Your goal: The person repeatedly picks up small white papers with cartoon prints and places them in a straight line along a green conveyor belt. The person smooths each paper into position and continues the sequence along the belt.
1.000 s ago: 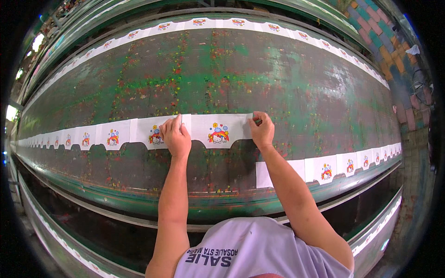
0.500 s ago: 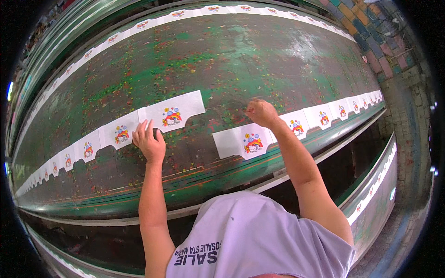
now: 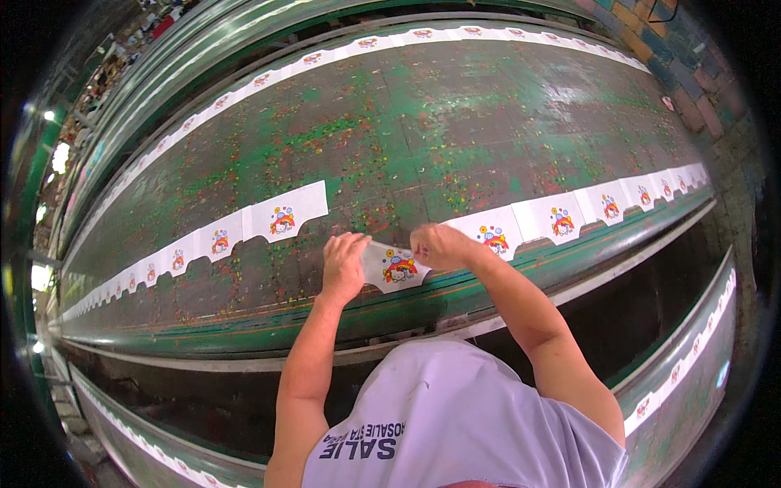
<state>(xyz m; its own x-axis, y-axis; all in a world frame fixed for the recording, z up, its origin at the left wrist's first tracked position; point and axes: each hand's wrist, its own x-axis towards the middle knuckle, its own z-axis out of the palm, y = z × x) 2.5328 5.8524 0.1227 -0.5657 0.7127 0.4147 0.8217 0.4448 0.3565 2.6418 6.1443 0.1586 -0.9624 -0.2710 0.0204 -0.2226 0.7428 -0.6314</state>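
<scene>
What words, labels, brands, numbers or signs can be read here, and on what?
Lavender shirt: dark printed lettering, which I won't copy out.
White piece between the hands: colourful rainbow print, no readable words.
Other white pieces: similar prints; distant ones too small to read.

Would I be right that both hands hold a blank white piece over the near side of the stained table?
Not quite: the white piece isn't blank; the head view shows its rainbow print. The left hand and right hand do hold it over the near side of the stained table.
</scene>
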